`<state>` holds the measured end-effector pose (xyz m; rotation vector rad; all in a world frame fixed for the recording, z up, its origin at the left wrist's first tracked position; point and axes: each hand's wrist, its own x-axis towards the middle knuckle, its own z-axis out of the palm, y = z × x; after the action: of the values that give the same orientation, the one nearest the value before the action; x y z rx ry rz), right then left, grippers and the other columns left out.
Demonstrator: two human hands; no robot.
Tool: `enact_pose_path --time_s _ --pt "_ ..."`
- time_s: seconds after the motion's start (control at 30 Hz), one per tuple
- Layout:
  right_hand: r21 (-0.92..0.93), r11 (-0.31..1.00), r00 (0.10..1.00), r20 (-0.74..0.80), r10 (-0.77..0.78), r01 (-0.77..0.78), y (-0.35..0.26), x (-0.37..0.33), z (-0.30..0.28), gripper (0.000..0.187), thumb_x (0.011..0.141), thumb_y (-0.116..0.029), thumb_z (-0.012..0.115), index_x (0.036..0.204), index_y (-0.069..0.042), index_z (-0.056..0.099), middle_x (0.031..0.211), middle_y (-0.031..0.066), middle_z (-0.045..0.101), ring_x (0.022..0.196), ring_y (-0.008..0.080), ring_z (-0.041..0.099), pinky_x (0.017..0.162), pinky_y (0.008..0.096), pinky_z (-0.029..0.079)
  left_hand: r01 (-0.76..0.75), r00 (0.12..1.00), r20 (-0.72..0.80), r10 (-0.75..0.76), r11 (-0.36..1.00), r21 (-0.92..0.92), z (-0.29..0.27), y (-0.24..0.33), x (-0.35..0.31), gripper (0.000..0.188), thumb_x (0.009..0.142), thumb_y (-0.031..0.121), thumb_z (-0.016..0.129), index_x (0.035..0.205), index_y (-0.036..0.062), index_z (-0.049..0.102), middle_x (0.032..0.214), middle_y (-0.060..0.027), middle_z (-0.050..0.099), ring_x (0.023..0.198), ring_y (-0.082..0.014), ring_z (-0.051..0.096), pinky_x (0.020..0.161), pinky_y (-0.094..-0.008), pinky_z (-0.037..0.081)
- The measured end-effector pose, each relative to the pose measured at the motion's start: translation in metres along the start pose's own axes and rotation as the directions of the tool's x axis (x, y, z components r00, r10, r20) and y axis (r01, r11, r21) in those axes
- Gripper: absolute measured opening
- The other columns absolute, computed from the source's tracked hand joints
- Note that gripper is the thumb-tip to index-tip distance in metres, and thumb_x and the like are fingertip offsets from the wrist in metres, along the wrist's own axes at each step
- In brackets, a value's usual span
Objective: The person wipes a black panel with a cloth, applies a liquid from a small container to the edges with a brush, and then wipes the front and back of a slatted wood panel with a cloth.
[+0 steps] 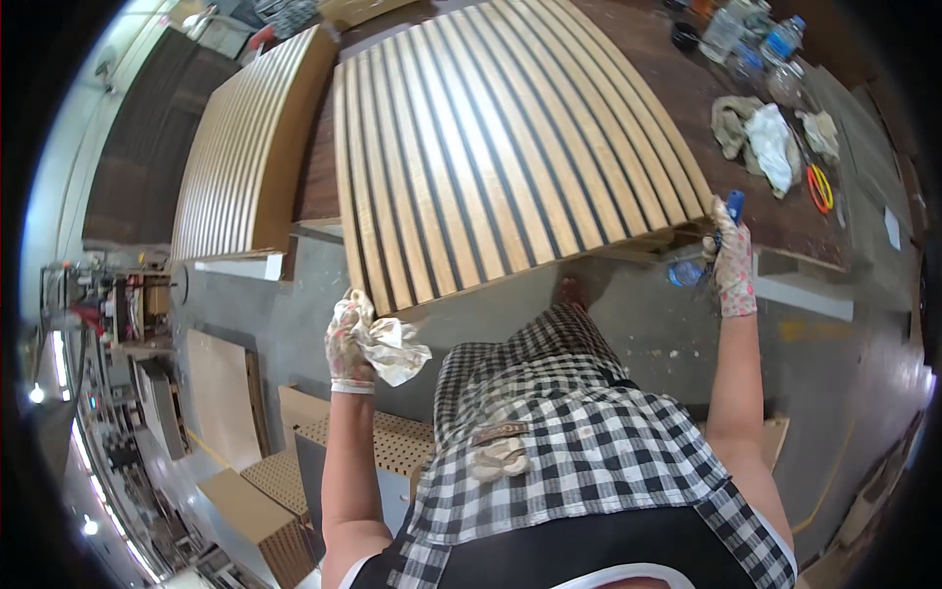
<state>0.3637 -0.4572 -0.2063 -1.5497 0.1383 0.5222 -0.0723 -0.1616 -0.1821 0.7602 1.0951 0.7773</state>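
- I see clear plastic bottles with blue caps clustered at the table's far right corner.
- One more clear bottle with blue lies on the floor below the table edge.
- No signs or screens I can make out.

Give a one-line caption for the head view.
Gloved left hand holds a crumpled rag beside a slatted wood panel; gloved right hand grips a blue tool.

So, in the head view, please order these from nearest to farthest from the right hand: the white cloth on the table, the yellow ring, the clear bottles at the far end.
Measured from the right hand:
1. White cloth, just beyond the hand on the table.
2. Yellow ring, to the right of the cloth; close to it in rank.
3. Clear bottles, at the far edge, plainly farthest.
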Motion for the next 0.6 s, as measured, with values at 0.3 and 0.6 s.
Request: enact_pose_path --time_s 0.3,0.6 --pt "0.017 0.996 0.996 -0.030 -0.084 0.085 -0.024 -0.010 0.012 0.014 0.085 -0.026 0.068 0.093 -0.014 0.067 0.060 -0.0083 0.048 0.045 0.0029 0.042 0.041 0.0197 0.032 -0.133 0.990 0.044 0.131 0.990 0.037 -0.004 0.018 -0.019 0.037 0.092 0.009 0.053 0.126 -0.0052 0.052 0.107 -0.0095 0.063 0.090 -0.0168 0.064 0.076 -0.0298 0.055" --pt "-0.004 0.997 0.994 -0.069 -0.082 0.082 -0.030 -0.009 0.004 0.019 0.086 -0.026 0.066 0.100 -0.013 0.065 0.062 -0.0077 0.046 0.042 0.0041 0.040 0.039 0.0207 0.029 -0.136 0.990 -0.025 0.137 0.989 0.051 0.004 0.032 -0.047 0.032 0.093 0.013 0.051 0.120 -0.0041 0.057 0.099 -0.0063 0.064 0.080 -0.0134 0.063 0.069 -0.0264 0.053"
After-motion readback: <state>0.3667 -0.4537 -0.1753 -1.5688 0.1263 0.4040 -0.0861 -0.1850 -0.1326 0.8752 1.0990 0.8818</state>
